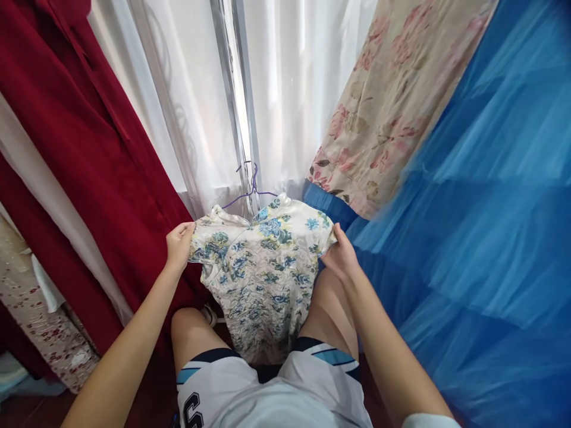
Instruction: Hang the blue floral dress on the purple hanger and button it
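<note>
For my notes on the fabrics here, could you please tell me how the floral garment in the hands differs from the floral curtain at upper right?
The floral garment has blue flowers on white; the floral curtain has pink flowers on beige. The garment is held at its shoulders by the left hand and right hand; the curtain hangs untouched. Both are flower prints.

- Dark red curtain (pixel 75 137) hangs at left.
- White sheer curtain (pixel 285 77) covers the window, centre.
- Floral fabric (pixel 392 101) hangs right of centre.
- Blue tulle (pixel 491 226) fills the right side.

Garment (pixel 263 267) on hanger (pixel 250 184), frame centre (hands at either shoulder); curtain (pixel 80 137) left, netting (pixel 482 226) right.
</note>
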`<act>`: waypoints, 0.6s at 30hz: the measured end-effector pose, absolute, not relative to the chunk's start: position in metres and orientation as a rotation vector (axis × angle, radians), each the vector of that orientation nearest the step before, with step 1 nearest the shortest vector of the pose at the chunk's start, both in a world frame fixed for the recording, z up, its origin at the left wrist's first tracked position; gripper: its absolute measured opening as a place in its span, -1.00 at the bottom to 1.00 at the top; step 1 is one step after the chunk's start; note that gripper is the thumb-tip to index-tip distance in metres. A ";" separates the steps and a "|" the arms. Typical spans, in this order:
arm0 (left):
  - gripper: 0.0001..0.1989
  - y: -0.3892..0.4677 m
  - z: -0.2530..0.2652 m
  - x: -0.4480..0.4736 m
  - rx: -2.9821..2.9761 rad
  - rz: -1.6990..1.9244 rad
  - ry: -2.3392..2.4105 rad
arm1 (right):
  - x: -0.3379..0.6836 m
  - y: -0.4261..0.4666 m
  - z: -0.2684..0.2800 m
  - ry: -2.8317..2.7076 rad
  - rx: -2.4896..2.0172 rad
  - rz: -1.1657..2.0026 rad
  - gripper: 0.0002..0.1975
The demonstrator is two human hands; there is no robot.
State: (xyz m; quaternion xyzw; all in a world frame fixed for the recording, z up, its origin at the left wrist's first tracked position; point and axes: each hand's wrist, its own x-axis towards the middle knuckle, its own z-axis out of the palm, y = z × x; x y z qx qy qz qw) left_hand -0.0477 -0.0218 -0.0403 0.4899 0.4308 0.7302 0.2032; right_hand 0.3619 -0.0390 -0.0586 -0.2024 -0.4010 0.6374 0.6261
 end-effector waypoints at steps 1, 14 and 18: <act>-0.66 -0.024 -0.038 -0.046 1.370 2.096 1.205 | 0.366 -0.039 -0.054 -0.940 -0.495 1.449 -0.60; -0.71 -0.009 0.038 -0.002 2.079 1.813 1.387 | 0.383 -0.056 -0.028 -0.725 -0.602 0.802 -0.70; -0.78 -0.021 0.006 0.029 2.394 1.636 1.373 | 0.374 -0.154 -0.073 -0.828 -0.571 0.769 -0.66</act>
